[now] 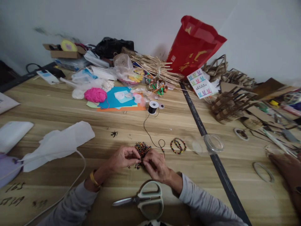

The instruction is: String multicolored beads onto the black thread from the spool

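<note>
At the left, a crumpled white sheet point(61, 141) lies flat on the table point(113, 121), apart from the work. The left hand point(125, 158), a bangle point(94, 181) at its wrist, is at the edge of the bead pile point(142, 147), thumb and fingers bent toward a pinch; whether a bead is between them cannot be told. The pile sits in front of the person, partly covered by both hands. Nearer the body, the scissors point(150, 197) lie unheld, blades pointing left. Beyond the pile stands a spool point(152, 108) of black cord point(147, 130), which runs down, loops and carries a few beads near the right hand point(158, 166). That hand's fingertips are drawn together almost against the left's; its grasp, too, cannot be confirmed. Step in hand, as judged: threading beads onto the cord. The next move would call for lining up a bead's hole with the cord's tip and sliding it along. The tip is not visible, and bead holes are too small to make out. Further right lie beaded rings point(178, 146); at the frame's edge, another person's hand point(285, 166) is cut off.
</note>
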`<state>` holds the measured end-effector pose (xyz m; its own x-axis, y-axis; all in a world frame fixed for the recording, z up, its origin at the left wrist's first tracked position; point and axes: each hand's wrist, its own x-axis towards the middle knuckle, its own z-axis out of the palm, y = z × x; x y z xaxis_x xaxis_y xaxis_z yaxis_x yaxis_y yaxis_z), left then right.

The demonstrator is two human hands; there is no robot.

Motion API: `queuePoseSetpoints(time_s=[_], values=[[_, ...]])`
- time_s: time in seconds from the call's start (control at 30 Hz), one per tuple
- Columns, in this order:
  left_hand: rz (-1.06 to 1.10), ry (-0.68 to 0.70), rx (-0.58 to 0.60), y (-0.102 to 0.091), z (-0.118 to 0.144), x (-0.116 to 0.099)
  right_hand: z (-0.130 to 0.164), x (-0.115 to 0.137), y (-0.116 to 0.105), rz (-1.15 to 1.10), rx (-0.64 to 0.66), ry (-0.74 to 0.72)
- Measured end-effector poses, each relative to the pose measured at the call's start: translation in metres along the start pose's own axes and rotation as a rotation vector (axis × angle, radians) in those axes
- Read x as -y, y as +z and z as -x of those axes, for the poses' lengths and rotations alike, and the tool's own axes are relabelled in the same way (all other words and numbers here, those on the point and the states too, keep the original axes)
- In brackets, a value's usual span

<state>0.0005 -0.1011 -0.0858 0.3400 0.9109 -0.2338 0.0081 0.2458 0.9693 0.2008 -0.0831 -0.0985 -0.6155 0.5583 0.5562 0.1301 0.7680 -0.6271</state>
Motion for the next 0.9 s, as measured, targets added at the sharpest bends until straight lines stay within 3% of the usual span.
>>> queuePoseSetpoints(time_s=[0.9], values=[[-0.004, 0.024, 0.01, -0.0008, -0.0008, 0.0, -0.0017, 0.0004, -0.0016, 0.031, 0.046, 0.026]])
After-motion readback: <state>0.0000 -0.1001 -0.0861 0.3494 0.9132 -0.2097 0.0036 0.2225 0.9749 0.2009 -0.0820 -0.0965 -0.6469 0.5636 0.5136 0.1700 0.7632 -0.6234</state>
